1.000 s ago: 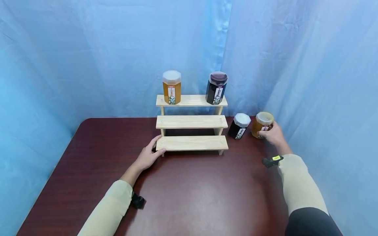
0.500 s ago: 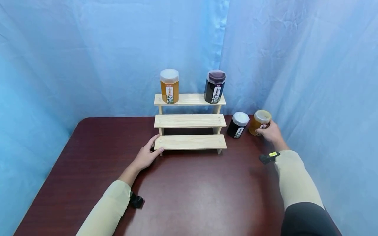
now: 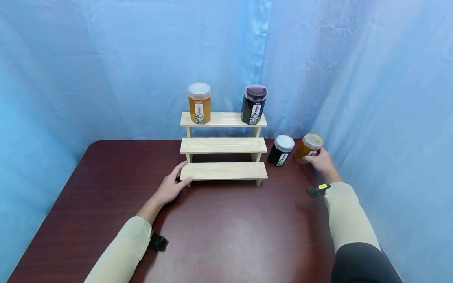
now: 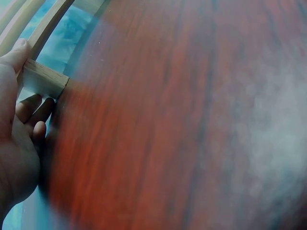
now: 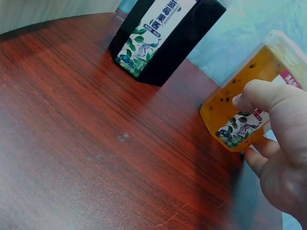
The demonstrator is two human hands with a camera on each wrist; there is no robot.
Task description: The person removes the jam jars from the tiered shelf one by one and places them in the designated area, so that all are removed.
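My left hand [image 3: 169,189] grips the left end of the lowest step of a three-tier wooden stand [image 3: 223,145]. In the left wrist view its thumb lies on the wood and the other fingers curl behind it. At the right, my right hand [image 3: 323,163] holds an amber jar [image 3: 302,151] with a pale lid. The right wrist view shows dark specks in this jar [image 5: 244,76], thumb in front and fingertips near its base; whether it touches the table is unclear. Left of it stands a dark jar [image 3: 277,156] with a white lid.
On the top tier stand an orange jar [image 3: 199,108] at the left and a dark purple-lidded jar [image 3: 253,110] at the right. Blue curtains [image 3: 141,70] hang behind and beside the dark red-brown table [image 3: 226,232].
The whole head view has shifted, so everything appears slightly farther left. Both hands keep their holds on the stand and the amber jar, with hardly any movement relative to them.
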